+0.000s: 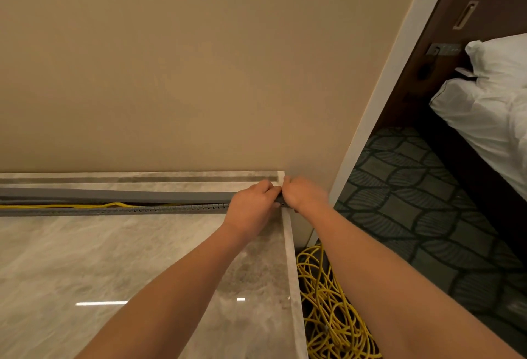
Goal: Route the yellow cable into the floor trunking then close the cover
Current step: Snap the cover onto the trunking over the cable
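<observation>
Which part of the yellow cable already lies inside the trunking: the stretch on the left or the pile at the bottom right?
The stretch on the left: it runs straight along the open grey trunking. The pile lies loose and tangled on the carpet.

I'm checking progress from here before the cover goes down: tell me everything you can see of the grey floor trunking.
The grey floor trunking is a long, narrow plastic-looking channel lying on the marble floor, parallel to the wall. Its near edge shows a row of small slots or teeth. The cover is partly raised toward the left, leaving a gap where the yellow cable runs inside. At its right end both the left hand and right hand grip it.
</observation>
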### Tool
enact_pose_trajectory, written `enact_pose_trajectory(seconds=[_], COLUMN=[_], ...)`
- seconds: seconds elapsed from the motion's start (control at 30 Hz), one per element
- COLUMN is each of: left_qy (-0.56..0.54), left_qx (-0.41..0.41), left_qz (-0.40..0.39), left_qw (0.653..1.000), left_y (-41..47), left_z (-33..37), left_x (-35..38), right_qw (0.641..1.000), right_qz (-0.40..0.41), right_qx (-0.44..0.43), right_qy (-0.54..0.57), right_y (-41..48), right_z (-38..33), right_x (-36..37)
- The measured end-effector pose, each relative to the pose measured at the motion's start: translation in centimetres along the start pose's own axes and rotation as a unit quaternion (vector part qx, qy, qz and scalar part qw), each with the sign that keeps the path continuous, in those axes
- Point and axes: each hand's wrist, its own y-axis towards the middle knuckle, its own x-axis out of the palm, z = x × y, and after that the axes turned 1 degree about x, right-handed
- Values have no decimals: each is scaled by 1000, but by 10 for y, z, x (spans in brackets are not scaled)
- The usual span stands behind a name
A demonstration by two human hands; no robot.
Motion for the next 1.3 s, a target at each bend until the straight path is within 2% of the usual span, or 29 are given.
enact_pose_trajectory(seconds=[0.1, 0.23, 0.47, 0.63, 0.77, 1.0, 1.07, 1.13, 1.2, 1.3], left_qy=[-20, 45, 124, 150, 142, 87, 62, 59, 71, 73], left_qx=[-9, -8, 25, 36, 39, 25, 41, 48, 24, -23], left_qz=[-17, -51, -43, -3, 28, -33, -55, -74, -77, -70], left_qw=[1000, 998, 991, 988, 989, 995, 996, 994, 994, 995], left_y=[4, 4, 2, -2, -3, 0, 2, 2, -3, -19], left_z=[-2, -3, -5, -5, -6, -6, -10, -14, -20, -33], left_x=[-2, 1, 14, 19, 20, 12, 5, 0, -7, -14], right_qw=[999, 997, 995, 994, 996, 999, 998, 991, 984, 983], right_qz=[44, 71, 89, 109, 89, 40, 52, 96, 132, 108], right_qx=[-18, -27, -26, -32, -25, -3, -16, -52, -97, -139], right_qy=[-23, -23, -21, -3, 18, -1, -37, -74, -73, -48], right_y=[3, 4, 3, 2, 4, -1, -6, -12, -21, -34], right_z=[4, 7, 5, 9, 10, 3, -1, -3, -3, -8], right_x=[5, 11, 11, 15, 15, 5, 0, -3, -2, 2])
